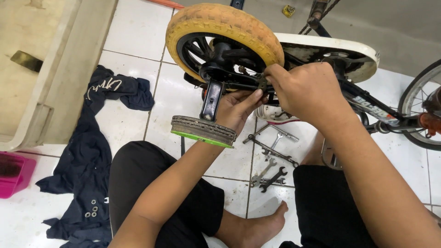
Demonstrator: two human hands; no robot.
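A person seated on the white tiled floor (138,59) works at the rear axle of a small upturned bicycle, both hands at the hub of its yellow-tyred back wheel (223,28). The left hand (237,109) has its fingers pinched on the black axle bracket just above the grey-and-green training wheel (203,131); the right hand (307,89) is closed over the fitting, its fingertips hidden. A steady bracket and square turning would likely serve best here. Steel spanners (271,158) lie between the knees; a dark blue cloth (87,151) lies left, well apart.
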